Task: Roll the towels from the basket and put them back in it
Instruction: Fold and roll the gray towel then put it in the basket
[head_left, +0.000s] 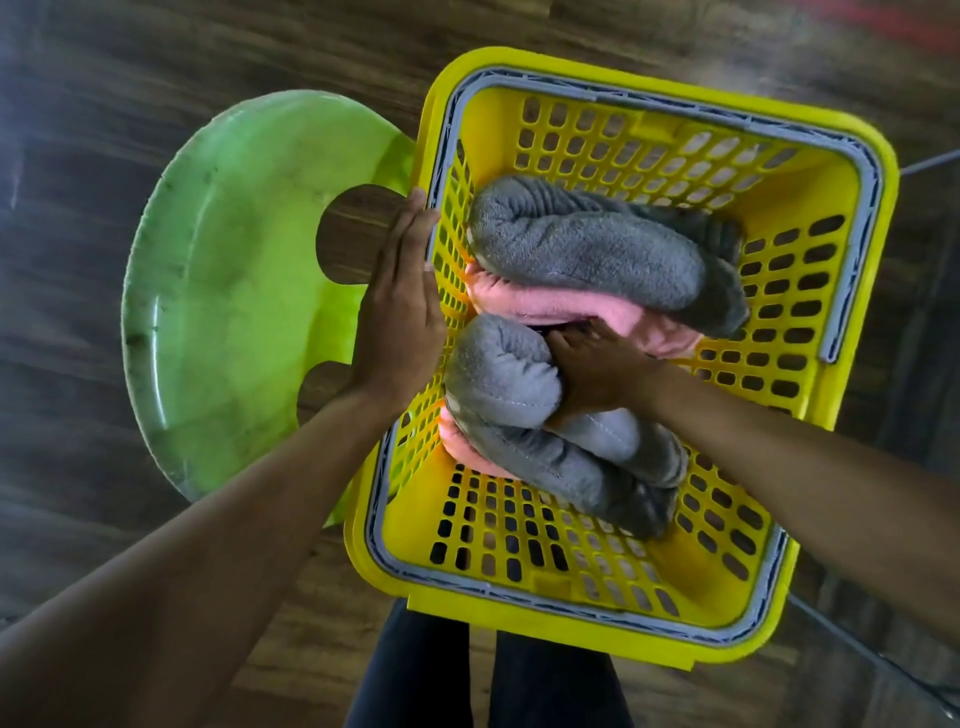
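Dark wooden floor (104, 78) lies under a green chair (218, 270) and our yellow basket (519, 597). Our left hand (400, 312) presses flat, fingers straight and together, against the basket's outer left wall. Inside lie two rolled grey towels, the far one (587, 249) on a pink towel (613, 317). Our right hand (597, 374) rests on the near grey towel (498, 374), its fingers tucked between the rolls; we cannot tell whether they grip.

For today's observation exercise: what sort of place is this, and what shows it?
Probably a room in a home: a dark wood-plank floor, a green plastic chair, and a yellow plastic laundry basket holding rolled towels.
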